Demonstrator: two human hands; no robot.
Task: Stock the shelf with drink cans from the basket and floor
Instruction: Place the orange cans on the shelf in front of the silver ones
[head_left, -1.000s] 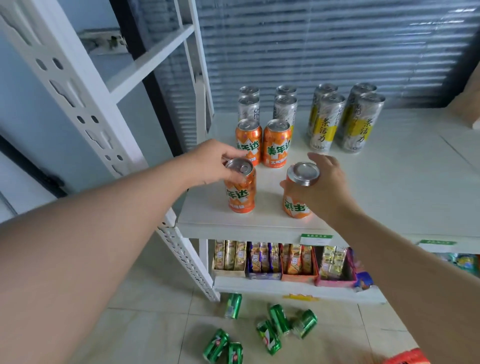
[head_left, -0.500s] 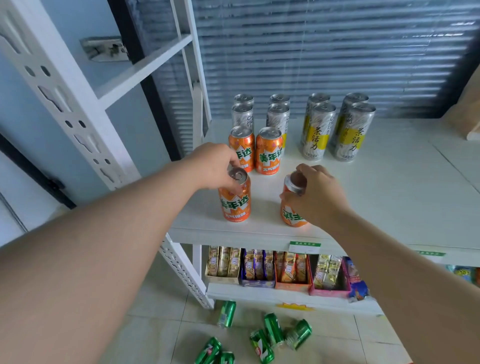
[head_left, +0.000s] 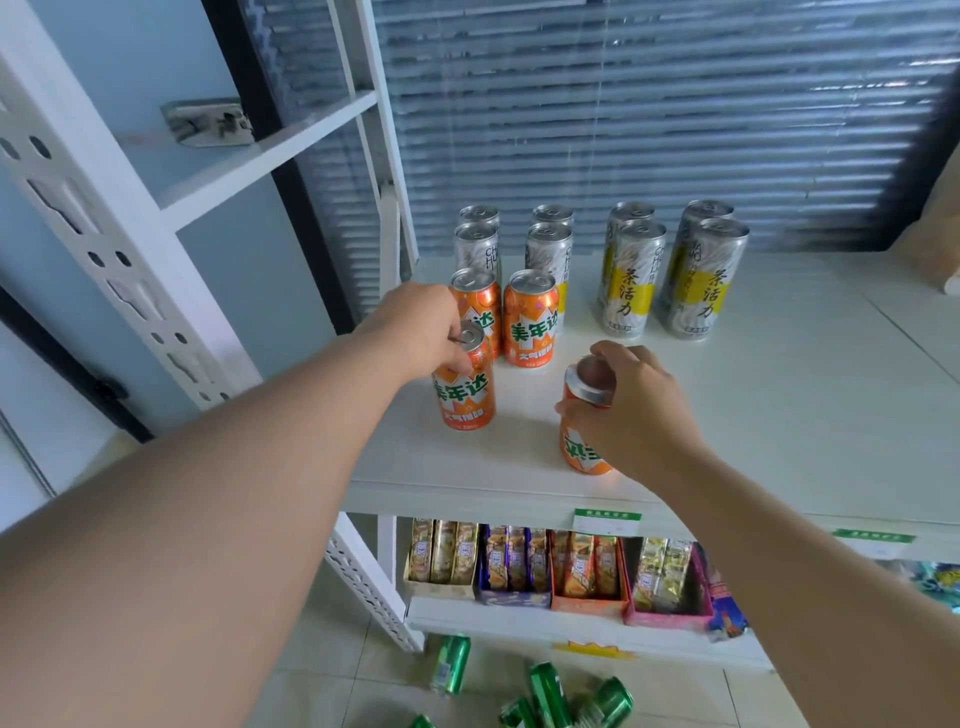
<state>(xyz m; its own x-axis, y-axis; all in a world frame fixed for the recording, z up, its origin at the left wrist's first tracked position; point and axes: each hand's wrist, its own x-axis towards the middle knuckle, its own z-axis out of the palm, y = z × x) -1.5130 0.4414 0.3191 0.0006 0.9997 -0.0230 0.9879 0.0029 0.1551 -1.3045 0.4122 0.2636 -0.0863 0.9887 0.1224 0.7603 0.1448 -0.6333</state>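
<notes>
Orange cans carry 美年达 in green on a white patch. Full on the front-left orange can (head_left: 462, 397) and back-right orange can (head_left: 533, 327); only 达 shows on the back-left orange can (head_left: 482, 312). Front-right orange can (head_left: 582, 452): same lettering, upside down, partly covered. Small line under the brand is too blurred.
Tall silver cans (head_left: 630, 291): 茶活力 vertical on a yellow band.
Short silver cans (head_left: 488, 254): Latin "CH" / "HU", rest cut off.
Green shelf-edge tags (head_left: 607, 521) and snack packs (head_left: 517, 558): print illegible.

Shelf (head_left: 810, 395) right half free – cans (head_left: 631, 280) crowd back-left.
</notes>
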